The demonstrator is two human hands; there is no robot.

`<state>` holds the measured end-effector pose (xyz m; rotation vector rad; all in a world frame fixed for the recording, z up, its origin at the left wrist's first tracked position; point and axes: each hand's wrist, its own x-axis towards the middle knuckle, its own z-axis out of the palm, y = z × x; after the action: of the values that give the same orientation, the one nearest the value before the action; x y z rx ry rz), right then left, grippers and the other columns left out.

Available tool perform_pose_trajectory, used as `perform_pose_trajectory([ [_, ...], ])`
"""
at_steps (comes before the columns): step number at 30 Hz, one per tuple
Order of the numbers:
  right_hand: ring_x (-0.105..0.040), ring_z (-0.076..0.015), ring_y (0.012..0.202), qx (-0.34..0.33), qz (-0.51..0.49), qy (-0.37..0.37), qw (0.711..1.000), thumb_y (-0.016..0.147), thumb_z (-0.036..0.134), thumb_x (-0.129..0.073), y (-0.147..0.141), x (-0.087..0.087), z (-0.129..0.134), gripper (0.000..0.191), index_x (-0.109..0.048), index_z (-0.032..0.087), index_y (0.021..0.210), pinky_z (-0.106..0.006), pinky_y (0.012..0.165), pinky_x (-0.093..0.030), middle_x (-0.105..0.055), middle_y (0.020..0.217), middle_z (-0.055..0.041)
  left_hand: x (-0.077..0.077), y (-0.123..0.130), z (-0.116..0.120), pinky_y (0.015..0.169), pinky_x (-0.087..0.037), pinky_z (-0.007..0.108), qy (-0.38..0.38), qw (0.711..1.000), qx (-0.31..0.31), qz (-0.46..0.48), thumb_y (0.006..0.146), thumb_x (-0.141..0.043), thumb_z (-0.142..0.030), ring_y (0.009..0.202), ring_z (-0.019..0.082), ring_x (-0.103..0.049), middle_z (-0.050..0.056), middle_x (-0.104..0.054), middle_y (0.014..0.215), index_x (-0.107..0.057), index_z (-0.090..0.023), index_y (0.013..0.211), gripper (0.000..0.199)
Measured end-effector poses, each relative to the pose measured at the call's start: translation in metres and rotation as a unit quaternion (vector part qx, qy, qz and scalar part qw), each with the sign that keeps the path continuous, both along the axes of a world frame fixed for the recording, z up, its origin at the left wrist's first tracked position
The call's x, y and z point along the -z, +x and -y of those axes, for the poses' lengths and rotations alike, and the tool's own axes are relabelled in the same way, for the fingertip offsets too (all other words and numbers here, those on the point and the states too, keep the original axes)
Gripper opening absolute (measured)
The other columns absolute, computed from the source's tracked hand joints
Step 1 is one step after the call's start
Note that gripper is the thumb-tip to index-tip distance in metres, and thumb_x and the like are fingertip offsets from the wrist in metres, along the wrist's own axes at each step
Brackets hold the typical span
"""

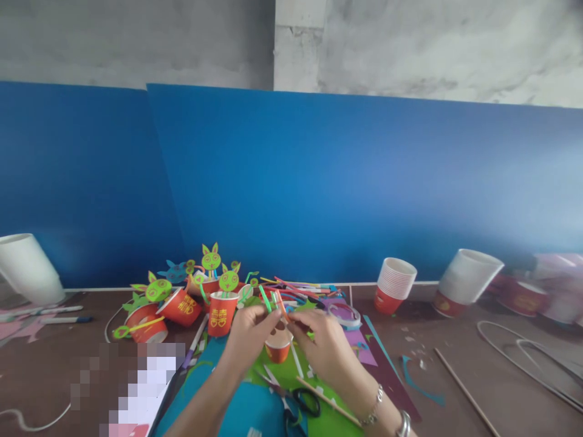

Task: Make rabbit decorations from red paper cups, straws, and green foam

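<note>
At the far left of the counter (40, 358), a white cup stack (34, 270) leans near the blue partition (296, 182), with loose pens (68, 320) before it; next comes a cluster of red cups bearing green cut-paper faces, two of the cups tipped over, beside an upright red cup (221, 315) with gold lettering; a further knock would probably roll the tipped ones and crease their paper parts; at centre, the left hand (249, 331) has its fingers pinched about a green strip (265, 297), apparently a straw; a small red-and-white cup (277, 351) stands between and behind the hands, contact with them not determinable; below it lie scissors (283, 394), blades slightly parted and pointing toward the left forearm, a scrape hazard should that arm drop; just right of the green strip rises an orange strip (281, 303), its lower end pinched in the fingers of the right hand (321, 340); too hard a squeeze could kink either strip, and a loose one could let it slip; the right wrist's bracelet (374, 405) hangs near a wooden stick (330, 400) and could catch it; farther right stand a tape roll (334, 311) and two further cup stacks (395, 282), the second tilted and liable to topple if bumped.
</note>
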<state>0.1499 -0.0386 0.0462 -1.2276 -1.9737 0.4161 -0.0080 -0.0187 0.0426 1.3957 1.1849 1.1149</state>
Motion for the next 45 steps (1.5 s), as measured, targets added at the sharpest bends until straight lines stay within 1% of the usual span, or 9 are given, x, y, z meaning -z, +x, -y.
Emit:
perform_pose_trajectory([
  [5,-0.056,-0.0188,0.073,-0.023,0.137,0.036,0.990,0.089,0.013,-0.046,0.008,-0.006,0.006,0.025,-0.066,0.020,0.078,-0.029,0.064,-0.036,-0.062,0.074,-0.0047,-0.005,-0.006,0.000,0.052,-0.039,0.024,0.009,0.996,0.061,-0.065,0.072,-0.064,-0.051,0.053,0.015,-0.055,0.004,-0.063,0.053,-0.066,-0.013,0.054,0.042],
  [8,-0.056,-0.0191,0.075,-0.045,0.144,0.024,0.988,0.086,0.010,-0.050,0.012,-0.007,0.006,0.023,-0.068,0.021,0.076,-0.030,0.068,-0.037,-0.063,0.074,-0.0041,-0.005,-0.008,0.001,0.051,-0.039,0.024,-0.018,0.991,0.121,-0.056,0.071,-0.065,-0.052,0.051,0.015,-0.055,0.003,-0.062,0.051,-0.066,-0.014,0.054,0.042],
  [12,-0.062,-0.0191,0.074,-0.031,-0.075,-0.102,0.991,0.080,0.018,-0.061,0.016,-0.003,-0.003,0.008,-0.068,0.020,0.084,-0.031,0.068,-0.044,-0.068,0.077,-0.0033,-0.005,-0.005,0.000,0.051,-0.038,0.023,-0.048,0.995,0.082,0.026,0.065,-0.069,-0.053,0.051,0.013,-0.053,0.004,-0.064,0.055,-0.067,-0.013,0.057,0.041],
  [16,-0.066,-0.0200,0.075,-0.033,-0.359,-0.206,0.910,0.070,0.027,-0.075,0.015,-0.001,-0.011,0.034,-0.063,0.017,0.100,-0.031,0.068,-0.050,-0.071,0.082,-0.0044,-0.006,0.002,0.004,0.053,-0.037,0.021,-0.057,0.988,0.010,0.146,0.064,-0.072,-0.050,0.054,0.011,-0.052,0.005,-0.066,0.061,-0.069,-0.012,0.063,0.038],
  [18,-0.066,-0.0199,0.078,-0.058,-0.436,-0.216,0.872,0.067,0.031,-0.078,0.011,0.000,-0.012,0.033,-0.066,0.017,0.095,-0.031,0.070,-0.050,-0.072,0.086,-0.0057,-0.006,0.005,0.006,0.053,-0.038,0.021,-0.072,0.979,-0.003,0.188,0.064,-0.073,-0.049,0.055,0.011,-0.052,0.005,-0.066,0.063,-0.069,-0.012,0.066,0.038],
  [20,-0.065,-0.0195,0.078,-0.075,-0.467,-0.205,0.857,0.068,0.033,-0.079,0.005,0.000,-0.011,0.025,-0.070,0.017,0.084,-0.030,0.072,-0.050,-0.072,0.086,-0.0061,-0.004,0.007,0.007,0.054,-0.038,0.020,-0.083,0.974,0.001,0.209,0.064,-0.074,-0.049,0.056,0.011,-0.053,0.005,-0.066,0.065,-0.069,-0.011,0.069,0.038],
  [27,-0.062,-0.0151,0.063,-0.121,-0.419,-0.207,0.876,0.074,0.040,-0.073,0.001,-0.002,-0.009,0.025,-0.071,0.016,0.071,-0.027,0.064,-0.049,-0.068,0.067,-0.0026,0.002,0.005,0.008,0.056,-0.039,0.022,-0.076,0.982,0.059,0.162,0.072,-0.068,-0.049,0.055,0.011,-0.052,0.004,-0.064,0.062,-0.069,-0.011,0.070,0.038],
  [36,-0.059,-0.0118,0.061,-0.164,-0.375,-0.312,0.857,0.070,0.040,-0.076,0.018,-0.011,-0.010,0.027,-0.067,0.015,0.064,-0.024,0.061,-0.045,-0.067,0.064,-0.0003,-0.010,0.000,0.012,0.054,-0.040,0.025,-0.054,0.981,0.159,0.098,0.070,-0.070,-0.050,0.053,0.014,-0.057,0.004,-0.063,0.059,-0.071,-0.010,0.071,0.040],
  [45,-0.043,-0.0066,0.048,-0.094,-0.239,-0.280,0.925,0.066,0.038,-0.078,0.026,0.004,-0.017,0.029,-0.065,0.013,0.063,-0.021,0.047,-0.029,-0.057,0.053,0.0032,-0.006,-0.003,0.010,0.056,-0.041,0.025,-0.049,0.981,0.183,0.048,0.068,-0.071,-0.050,0.054,0.014,-0.055,0.007,-0.064,0.057,-0.071,-0.008,0.066,0.041],
])
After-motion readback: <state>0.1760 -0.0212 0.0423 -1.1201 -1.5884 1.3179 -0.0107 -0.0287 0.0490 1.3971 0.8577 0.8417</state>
